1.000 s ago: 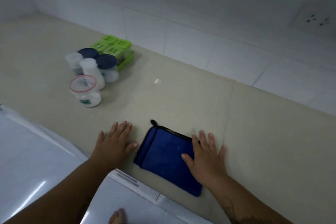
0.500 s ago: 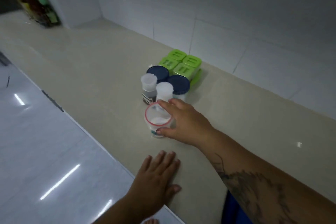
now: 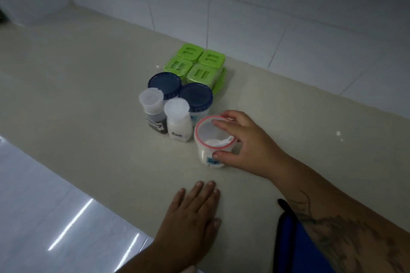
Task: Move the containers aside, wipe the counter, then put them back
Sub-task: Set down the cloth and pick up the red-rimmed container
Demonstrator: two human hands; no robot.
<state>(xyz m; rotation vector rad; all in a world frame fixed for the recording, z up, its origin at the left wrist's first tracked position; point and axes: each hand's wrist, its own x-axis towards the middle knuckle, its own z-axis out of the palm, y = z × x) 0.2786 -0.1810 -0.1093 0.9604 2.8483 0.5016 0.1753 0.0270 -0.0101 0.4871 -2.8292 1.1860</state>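
My right hand [image 3: 243, 142] grips a clear tub with a red rim [image 3: 209, 139], holding white powder, which is tilted on the beige counter [image 3: 88, 86]. Just left of it stand two small white-capped bottles [image 3: 175, 117], one dark and one white. Behind them are two jars with dark blue lids [image 3: 196, 95], then a green set of square-lidded boxes [image 3: 197, 65] near the wall. My left hand [image 3: 192, 215] lies flat on the counter near its front edge, fingers apart, holding nothing. A blue cloth [image 3: 292, 241] lies at the lower right, partly hidden under my right forearm.
A white tiled wall [image 3: 266, 11] runs along the back of the counter. White crumbs [image 3: 338, 133] lie on the counter to the right. The counter's front edge runs diagonally at the lower left, with a glossy white floor [image 3: 44, 206] below it.
My right hand left the blue cloth, reached to the containers and took the red-rimmed tub, which now sits tilted and further right of the bottles. My left hand stayed flat on the counter.
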